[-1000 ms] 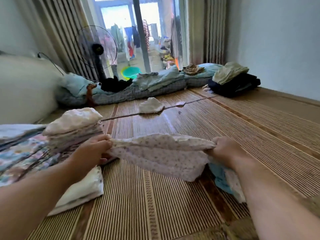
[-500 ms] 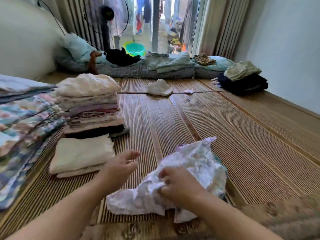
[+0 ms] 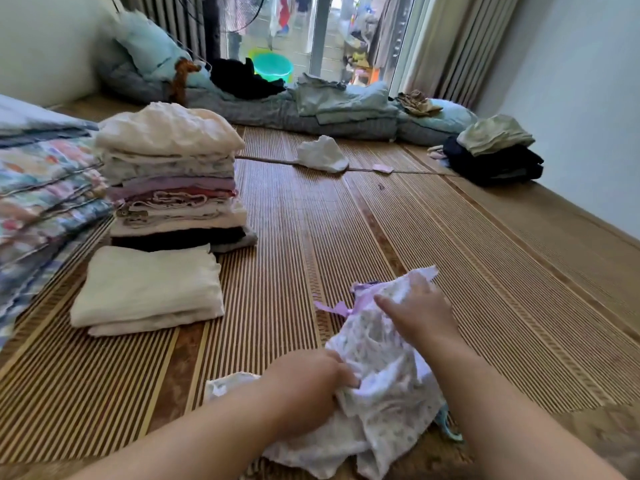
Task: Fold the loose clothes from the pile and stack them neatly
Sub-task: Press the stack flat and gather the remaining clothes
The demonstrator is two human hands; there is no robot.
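A ribbed bamboo mat (image 3: 433, 237) stretches toward pleated curtains (image 3: 460, 46) and a bright glass door. On its left side stands a tall stack of folded clothes (image 3: 173, 174), with a soft cream folded piece (image 3: 149, 292) in front. Nearest lies a thin, crumpled floral garment (image 3: 388, 393). The left hand (image 3: 311, 386) bunches its near edge in curled fingers, and the right hand (image 3: 419, 313) rests on its far end with fingers straight.

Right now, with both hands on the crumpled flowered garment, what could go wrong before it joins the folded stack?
1. The flowered garment is bunched in the left hand and under the right hand; folded like this, it may come out lumpy.
2. Its purple ribbon trails on the mat and may get trapped in a fold.
3. The tall stack has a rounded top, so one more piece might slide off.
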